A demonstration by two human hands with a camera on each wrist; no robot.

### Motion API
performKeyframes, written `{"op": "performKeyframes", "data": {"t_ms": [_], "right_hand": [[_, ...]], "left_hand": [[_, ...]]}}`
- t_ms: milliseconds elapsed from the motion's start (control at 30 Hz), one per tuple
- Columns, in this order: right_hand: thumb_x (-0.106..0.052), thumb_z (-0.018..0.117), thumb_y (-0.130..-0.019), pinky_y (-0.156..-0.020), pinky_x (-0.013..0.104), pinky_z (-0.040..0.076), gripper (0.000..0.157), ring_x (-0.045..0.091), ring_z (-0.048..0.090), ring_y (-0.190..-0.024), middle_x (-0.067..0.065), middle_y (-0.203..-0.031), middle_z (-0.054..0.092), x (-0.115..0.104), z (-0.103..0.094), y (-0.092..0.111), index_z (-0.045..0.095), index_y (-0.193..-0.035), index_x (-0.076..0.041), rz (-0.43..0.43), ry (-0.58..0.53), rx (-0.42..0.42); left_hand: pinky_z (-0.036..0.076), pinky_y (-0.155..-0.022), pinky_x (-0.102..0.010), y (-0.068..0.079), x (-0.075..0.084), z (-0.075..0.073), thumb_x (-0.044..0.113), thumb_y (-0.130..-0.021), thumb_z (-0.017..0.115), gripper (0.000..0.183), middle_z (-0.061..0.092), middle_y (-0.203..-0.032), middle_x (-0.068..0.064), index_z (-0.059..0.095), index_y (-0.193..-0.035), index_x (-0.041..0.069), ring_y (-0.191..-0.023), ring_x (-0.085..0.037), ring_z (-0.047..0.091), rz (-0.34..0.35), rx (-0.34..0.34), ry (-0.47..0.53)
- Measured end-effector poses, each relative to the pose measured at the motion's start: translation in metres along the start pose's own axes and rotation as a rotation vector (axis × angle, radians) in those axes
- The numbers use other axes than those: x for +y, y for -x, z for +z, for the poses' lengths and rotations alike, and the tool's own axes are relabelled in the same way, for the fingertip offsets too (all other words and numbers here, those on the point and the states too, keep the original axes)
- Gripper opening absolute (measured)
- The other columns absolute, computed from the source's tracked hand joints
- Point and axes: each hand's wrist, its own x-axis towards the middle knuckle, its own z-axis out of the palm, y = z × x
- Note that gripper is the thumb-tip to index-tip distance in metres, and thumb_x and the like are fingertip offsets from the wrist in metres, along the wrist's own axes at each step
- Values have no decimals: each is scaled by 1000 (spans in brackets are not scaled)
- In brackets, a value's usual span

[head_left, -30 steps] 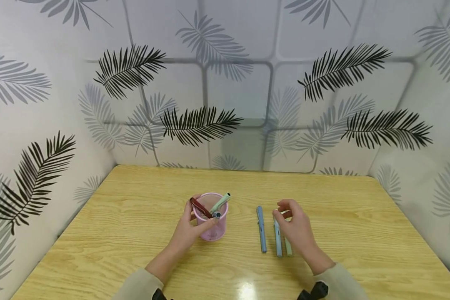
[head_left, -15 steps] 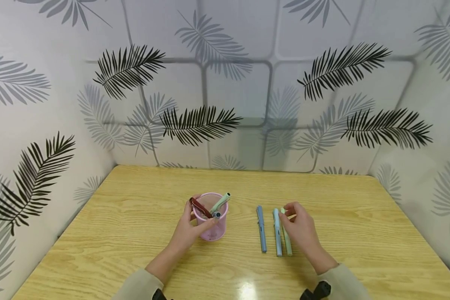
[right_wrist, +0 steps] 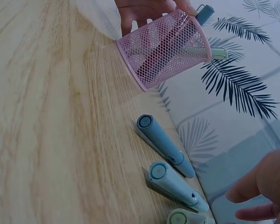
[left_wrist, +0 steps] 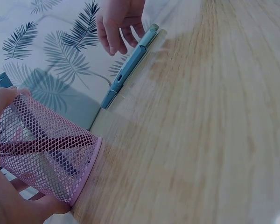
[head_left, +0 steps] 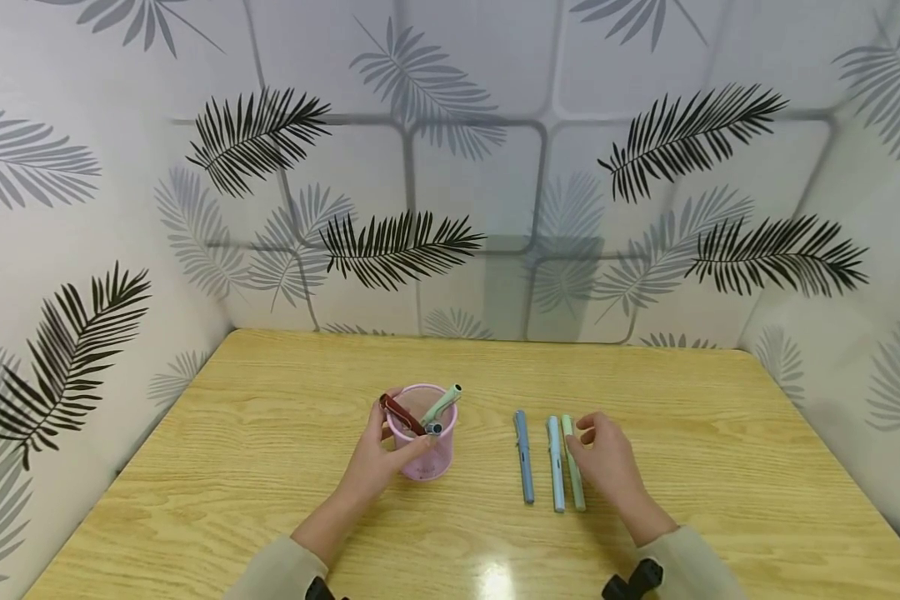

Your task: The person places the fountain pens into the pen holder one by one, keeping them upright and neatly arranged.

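A pink mesh pen cup [head_left: 437, 458] stands on the table, with my left hand [head_left: 371, 467] curled round its side and the thumb at the near rim. Inside lean a dark red pen [head_left: 402, 415], a light green pen [head_left: 442, 402] and a bluish pen [head_left: 434, 429]. To the right, three capped pens lie side by side: a darker blue one [head_left: 524, 462], a light blue one [head_left: 556, 467] and a pale green one [head_left: 574, 479]. My right hand [head_left: 609, 460] hovers beside the pale green pen, fingers loosely bent; the right wrist view shows thumb and fingers [right_wrist: 256, 212] apart, holding nothing.
The wood-grain table [head_left: 285, 400] runs back to a pale wall covering [head_left: 480, 192] with leaf prints, which also encloses both sides. Light sleeves [head_left: 686, 562] and dark wrist straps [head_left: 633, 580] are at the bottom of the head view.
My right hand has drawn rightward and slightly down from above the light blue and green pens, uncovering both. The left hand and pen cup have stayed put.
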Motion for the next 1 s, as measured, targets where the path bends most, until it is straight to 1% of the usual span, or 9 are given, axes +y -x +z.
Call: {"op": "performKeyframes", "data": {"t_ms": [133,333,500,567,733,867,1000], "right_hand": [[-12,59,-88,-54,33,45,29,22,54,-67,20,-92,57,0,0,1,51,-108,8,39,2,-55],[-8,58,-88,-51,31,46,30,18,56,-59,24,-93,59,0,1,0,48,-108,11,45,30,-94],[-9,57,-88,-47,30,45,32,16,53,-50,26,-98,60,2,3,-2,47,-110,12,82,58,-126],[-9,57,-87,-46,29,44,33,15,51,-48,23,-94,60,2,3,-4,48,-110,13,89,77,-134],[-6,55,-84,-43,28,43,32,14,49,-45,13,-75,57,3,5,-8,51,-108,14,92,115,-138],[-5,54,-82,-42,27,42,30,15,49,-46,14,-75,56,4,6,-10,52,-106,14,100,142,-135],[-5,57,-80,-43,28,43,29,16,50,-48,14,-77,57,4,8,-12,54,-103,13,100,174,-127]], "left_hand": [[44,-86,-47,0,1,0,27,-79,75,78,40,-138,-9,29,-142,29,-116,-34,44,-3,2,1],[46,-85,-46,1,3,1,29,-78,76,76,42,-134,-7,31,-139,31,-113,-32,45,13,9,13],[46,-85,-46,2,3,1,28,-78,76,76,43,-134,-8,32,-139,31,-113,-33,45,19,10,13],[45,-85,-46,2,4,1,28,-78,76,76,43,-134,-9,31,-139,30,-114,-33,45,12,6,11],[43,-88,-49,1,5,0,25,-79,75,78,40,-137,-13,29,-142,24,-117,-36,43,-8,-12,8],[43,-88,-50,0,5,0,23,-79,75,78,40,-137,-14,29,-142,22,-117,-37,42,-11,-16,10],[44,-88,-47,0,3,0,26,-78,76,77,42,-136,-11,31,-140,27,-116,-33,44,-2,0,2]]}}
